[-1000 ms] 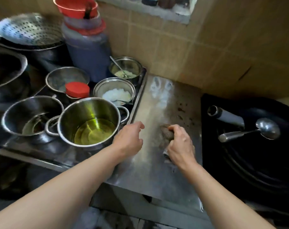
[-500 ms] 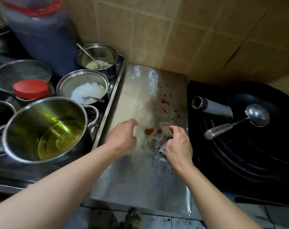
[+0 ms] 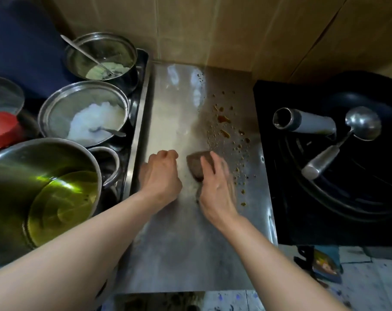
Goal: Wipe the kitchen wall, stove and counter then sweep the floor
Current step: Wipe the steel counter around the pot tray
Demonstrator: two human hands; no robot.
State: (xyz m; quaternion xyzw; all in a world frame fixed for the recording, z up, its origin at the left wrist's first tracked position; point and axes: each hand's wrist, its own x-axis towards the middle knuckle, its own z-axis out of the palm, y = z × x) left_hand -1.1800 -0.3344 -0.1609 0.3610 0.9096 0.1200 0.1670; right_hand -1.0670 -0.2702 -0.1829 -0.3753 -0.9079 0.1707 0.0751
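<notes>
At frame left, a steel pot (image 3: 33, 187) holds yellow oil, and another pot (image 3: 82, 115) holds white granules with a spoon. The right hand (image 3: 215, 187) grips a brown cloth (image 3: 196, 163) on the steel counter (image 3: 179, 243); the left hand (image 3: 161, 173) is fisted, empty.

The camera has dropped closer and tilted down over the last second: the strainer and the red-capped jar that filled the upper left have slid out of the frame, and the steel counter (image 3: 186, 232) now fills the centre. The right hand (image 3: 217, 189), motion-blurred, has moved toward the centre of the frame with the brown cloth (image 3: 197, 162) under it, away from the brown spill drops (image 3: 224, 120), which lie to the upper right of it. The left hand (image 3: 161, 173) has shifted nearer the cloth, knuckles curled on the counter just beside it.
</notes>
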